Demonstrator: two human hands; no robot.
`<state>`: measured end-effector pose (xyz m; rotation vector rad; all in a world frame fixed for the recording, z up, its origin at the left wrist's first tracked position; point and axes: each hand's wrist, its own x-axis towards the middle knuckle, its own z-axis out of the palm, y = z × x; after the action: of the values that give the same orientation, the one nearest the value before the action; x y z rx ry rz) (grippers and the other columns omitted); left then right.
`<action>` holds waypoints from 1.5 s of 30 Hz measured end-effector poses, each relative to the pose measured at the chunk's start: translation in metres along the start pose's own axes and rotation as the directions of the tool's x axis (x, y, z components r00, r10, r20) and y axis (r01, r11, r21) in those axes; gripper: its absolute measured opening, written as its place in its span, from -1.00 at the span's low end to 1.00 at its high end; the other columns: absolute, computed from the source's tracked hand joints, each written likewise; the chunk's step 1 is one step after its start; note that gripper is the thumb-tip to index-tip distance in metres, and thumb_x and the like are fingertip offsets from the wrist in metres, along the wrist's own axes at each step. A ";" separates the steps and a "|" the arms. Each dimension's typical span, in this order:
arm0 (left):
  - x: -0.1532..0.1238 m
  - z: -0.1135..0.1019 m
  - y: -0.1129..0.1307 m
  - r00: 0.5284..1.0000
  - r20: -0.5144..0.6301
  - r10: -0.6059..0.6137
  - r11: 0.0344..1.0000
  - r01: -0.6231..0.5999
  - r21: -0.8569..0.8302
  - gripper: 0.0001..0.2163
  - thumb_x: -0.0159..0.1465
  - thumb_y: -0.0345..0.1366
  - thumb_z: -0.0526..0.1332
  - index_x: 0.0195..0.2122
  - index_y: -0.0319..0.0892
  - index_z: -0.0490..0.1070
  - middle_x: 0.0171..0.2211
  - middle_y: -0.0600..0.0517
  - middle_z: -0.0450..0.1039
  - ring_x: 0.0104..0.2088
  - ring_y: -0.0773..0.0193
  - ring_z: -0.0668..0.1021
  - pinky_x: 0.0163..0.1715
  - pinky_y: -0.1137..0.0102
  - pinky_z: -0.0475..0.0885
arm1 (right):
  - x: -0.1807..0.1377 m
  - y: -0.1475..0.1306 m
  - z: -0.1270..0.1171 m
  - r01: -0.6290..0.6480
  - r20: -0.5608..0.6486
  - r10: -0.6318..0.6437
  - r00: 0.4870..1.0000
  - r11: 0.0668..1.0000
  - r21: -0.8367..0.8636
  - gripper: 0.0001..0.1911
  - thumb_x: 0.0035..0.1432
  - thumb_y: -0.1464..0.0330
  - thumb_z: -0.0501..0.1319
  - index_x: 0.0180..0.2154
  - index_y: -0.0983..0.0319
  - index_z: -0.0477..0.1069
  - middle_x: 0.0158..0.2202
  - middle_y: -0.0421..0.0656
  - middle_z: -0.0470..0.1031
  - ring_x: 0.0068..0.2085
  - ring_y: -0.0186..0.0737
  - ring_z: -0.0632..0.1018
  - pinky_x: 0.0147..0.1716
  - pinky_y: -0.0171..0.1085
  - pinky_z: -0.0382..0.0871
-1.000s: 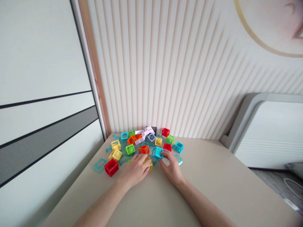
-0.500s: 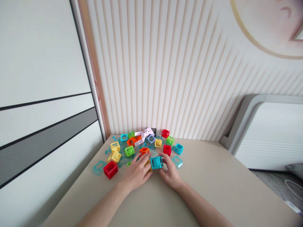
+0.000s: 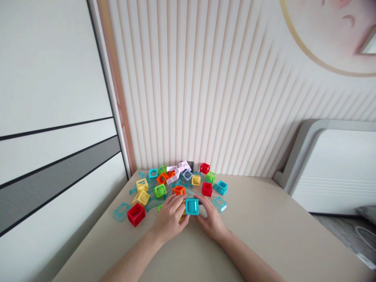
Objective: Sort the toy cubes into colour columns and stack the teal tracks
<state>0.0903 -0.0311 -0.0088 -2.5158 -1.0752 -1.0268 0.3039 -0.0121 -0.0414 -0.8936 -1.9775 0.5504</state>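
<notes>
Between my hands a blue hollow cube block is held above the table, its square recessed face toward me. My right hand grips it from the right with fingers and thumb. My left hand is curled round a yellow block, mostly hidden behind its fingers, right beside the blue one. Whether the two blocks are joined I cannot tell. Just beyond my left fingers lies an orange block, and a green block peeks out beside that hand.
Loose blocks lie around: red, yellow, green, another red and blue. Clear blue plastic pieces and a pink stepped piece are among them. A ribbed wall backs the table.
The blue block has turned so its recessed face points at me, and it has shifted slightly left toward the yellow block. My right hand has moved with it.
</notes>
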 end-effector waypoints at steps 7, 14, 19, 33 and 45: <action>-0.002 0.009 0.000 0.993 0.045 -0.112 0.991 0.116 -0.072 -0.61 0.17 -0.49 0.21 0.04 -0.17 0.39 -0.09 -0.09 0.60 -0.07 0.05 0.62 -0.03 0.15 0.57 | -0.003 -0.011 -0.002 0.050 0.085 -0.050 0.995 0.999 0.000 -0.55 0.14 0.49 0.21 0.06 0.15 0.22 0.08 -0.02 0.47 0.05 -0.08 0.53 0.04 -0.12 0.45; 0.000 0.007 0.000 0.993 0.075 -0.086 0.993 0.091 -0.070 -0.67 0.17 -0.48 0.21 -0.03 -0.14 0.42 -0.12 -0.08 0.62 -0.09 0.05 0.64 -0.02 0.12 0.56 | -0.006 -0.013 -0.001 0.012 0.118 -0.009 0.993 1.000 -0.025 -0.63 0.13 0.47 0.21 -0.03 0.14 0.22 -0.15 -0.12 0.53 -0.14 -0.13 0.58 -0.12 -0.18 0.49; -0.003 0.012 -0.002 0.995 0.084 -0.052 0.997 0.056 -0.046 -0.62 0.16 -0.49 0.21 0.02 -0.16 0.40 -0.05 -0.09 0.60 -0.05 0.05 0.62 0.05 0.09 0.51 | -0.008 -0.011 -0.002 0.031 0.107 -0.024 0.994 0.997 -0.064 -0.61 0.15 0.43 0.22 0.00 0.13 0.21 -0.10 -0.08 0.53 -0.13 -0.12 0.57 -0.11 -0.18 0.49; -0.004 0.007 -0.004 0.992 0.114 0.046 0.996 -0.053 0.066 -0.58 0.25 -0.45 0.18 0.15 -0.18 0.35 0.02 -0.10 0.55 0.03 0.02 0.56 0.10 0.06 0.45 | -0.013 -0.003 -0.003 0.020 0.016 -0.020 1.000 0.999 -0.034 -0.48 0.01 0.55 0.15 0.04 0.14 0.21 -0.09 -0.08 0.50 -0.12 -0.14 0.54 -0.08 -0.19 0.46; -0.004 0.000 0.003 0.989 -0.006 0.146 0.988 -0.146 -0.058 -0.53 0.34 -0.20 0.14 0.24 -0.23 0.20 0.05 -0.22 0.48 0.06 0.00 0.53 0.07 0.15 0.46 | -0.014 -0.019 -0.002 0.056 0.104 -0.066 0.992 0.993 0.100 -0.43 0.05 0.48 0.18 0.11 0.13 0.13 -0.02 -0.07 0.45 -0.09 -0.13 0.54 -0.09 -0.20 0.48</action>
<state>0.0904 -0.0355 -0.0118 -2.5941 -0.8565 -1.0336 0.3033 -0.0348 -0.0349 -0.7550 -2.0483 0.6654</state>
